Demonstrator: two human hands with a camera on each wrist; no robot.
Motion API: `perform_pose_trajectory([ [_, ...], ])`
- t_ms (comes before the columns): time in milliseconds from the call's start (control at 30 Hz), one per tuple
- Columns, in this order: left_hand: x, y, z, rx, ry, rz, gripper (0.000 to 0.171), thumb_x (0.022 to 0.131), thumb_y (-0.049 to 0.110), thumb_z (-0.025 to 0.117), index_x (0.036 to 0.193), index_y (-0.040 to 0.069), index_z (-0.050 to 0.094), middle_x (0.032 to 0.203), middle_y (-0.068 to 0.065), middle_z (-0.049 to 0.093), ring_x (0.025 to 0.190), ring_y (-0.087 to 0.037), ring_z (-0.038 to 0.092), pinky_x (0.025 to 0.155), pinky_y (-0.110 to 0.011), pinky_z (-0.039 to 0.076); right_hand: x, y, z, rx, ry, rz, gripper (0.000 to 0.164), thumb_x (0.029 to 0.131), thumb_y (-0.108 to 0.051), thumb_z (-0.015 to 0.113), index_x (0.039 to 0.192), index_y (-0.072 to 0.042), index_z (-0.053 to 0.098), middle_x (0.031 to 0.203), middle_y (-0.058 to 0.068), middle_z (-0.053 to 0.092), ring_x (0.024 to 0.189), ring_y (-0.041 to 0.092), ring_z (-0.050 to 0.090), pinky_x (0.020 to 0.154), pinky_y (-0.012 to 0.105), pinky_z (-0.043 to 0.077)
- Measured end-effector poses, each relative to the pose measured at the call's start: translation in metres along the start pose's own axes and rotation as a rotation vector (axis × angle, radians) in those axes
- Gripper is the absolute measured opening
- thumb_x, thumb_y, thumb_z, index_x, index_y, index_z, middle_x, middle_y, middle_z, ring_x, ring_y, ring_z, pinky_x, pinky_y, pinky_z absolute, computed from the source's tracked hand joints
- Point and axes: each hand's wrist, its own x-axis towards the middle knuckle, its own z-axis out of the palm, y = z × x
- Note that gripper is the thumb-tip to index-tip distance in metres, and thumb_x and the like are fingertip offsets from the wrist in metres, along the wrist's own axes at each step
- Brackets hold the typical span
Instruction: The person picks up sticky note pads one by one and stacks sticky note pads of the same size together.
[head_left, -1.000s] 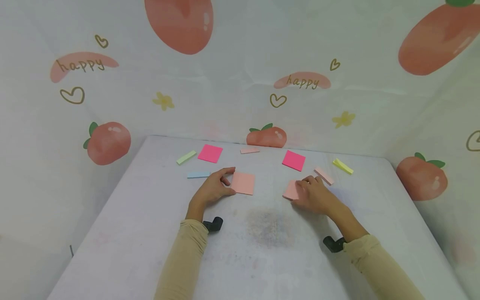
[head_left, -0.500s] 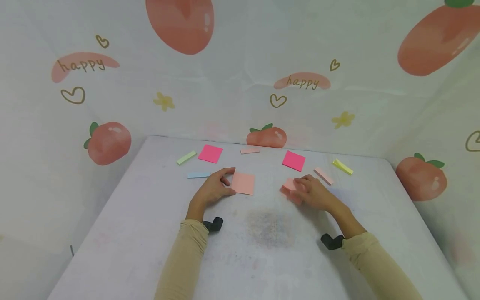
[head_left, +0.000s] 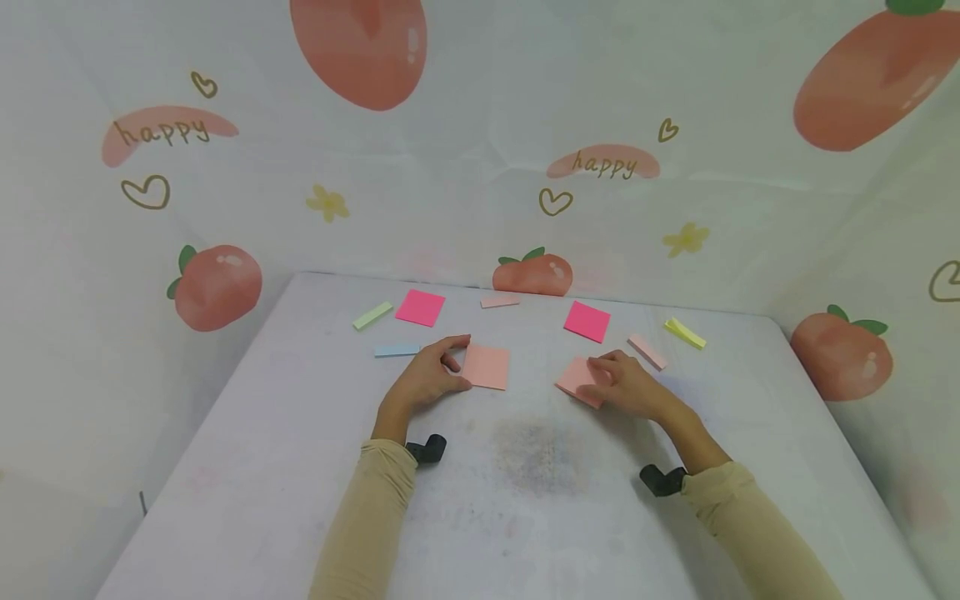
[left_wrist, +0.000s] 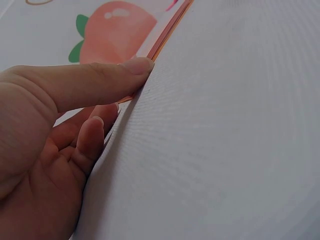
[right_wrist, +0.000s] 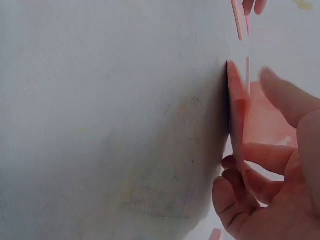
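On the table lie two pale pink square sticky-note pads, a left pad [head_left: 486, 367] and a right pad [head_left: 576, 377]. My left hand [head_left: 426, 379] holds the left pad by its left side, index finger at the far corner and thumb at the near one; the left wrist view shows the thumb [left_wrist: 107, 85] against the pad's thin edge. At the right pad, my right hand [head_left: 632, 389] has its fingers round the right side. The right wrist view has the thumb [right_wrist: 285, 95] blurred and standing off the pad [right_wrist: 237, 110], whose sheets look slightly bent.
Behind the hands are two bright pink square pads [head_left: 421, 307] [head_left: 587, 322]. Narrow strip pads lie around: green [head_left: 372, 316], blue [head_left: 397, 351], pink [head_left: 499, 302] [head_left: 647, 352] and yellow [head_left: 685, 333]. A printed cloth backdrop [head_left: 450, 183] stands behind the table.
The right hand has shifted slightly, and the right pad has turned and moved a little left and nearer. Its sheets looked parted half a second ago and lie flatter now. The left hand stays put.
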Motion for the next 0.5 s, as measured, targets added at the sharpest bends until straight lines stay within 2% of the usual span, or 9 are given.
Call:
perform_pose_trajectory([
  [200, 0.0, 0.0004, -0.0002, 0.0, -0.001, 0.001, 0.08, 0.081, 0.015, 0.085, 0.151, 0.028, 0.05, 0.104, -0.005, 0.062, 0.093, -0.02, 0.056, 0.084, -0.032, 0.044, -0.0003, -0.0022, 0.0024, -0.012, -0.011, -0.005, 0.088, 0.081, -0.046, 0.083, 0.149, -0.002, 0.05, 0.143, 0.023, 0.048, 0.127, 0.036, 0.045, 0.094, 0.047, 0.051],
  [333, -0.0001, 0.0011, -0.0004, 0.004, -0.003, 0.001, 0.08, 0.08, 0.014, 0.085, 0.151, 0.027, 0.05, 0.103, -0.005, 0.062, 0.092, -0.02, 0.056, 0.084, -0.032, 0.044, -0.001, -0.0051, 0.0046, -0.041, 0.001, -0.007, 0.085, 0.082, -0.038, 0.083, 0.15, -0.001, 0.048, 0.145, 0.023, 0.046, 0.128, 0.039, 0.043, 0.095, 0.05, 0.051],
  [500, -0.0009, 0.0026, -0.0005, 0.0, 0.001, -0.002, 0.08, 0.08, 0.015, 0.085, 0.151, 0.027, 0.05, 0.103, -0.005, 0.062, 0.092, -0.02, 0.056, 0.083, -0.032, 0.044, 0.0, -0.0049, 0.0092, -0.052, 0.087, -0.065, 0.078, 0.084, -0.027, 0.079, 0.149, 0.0, 0.048, 0.143, 0.026, 0.049, 0.128, 0.042, 0.044, 0.098, 0.056, 0.049],
])
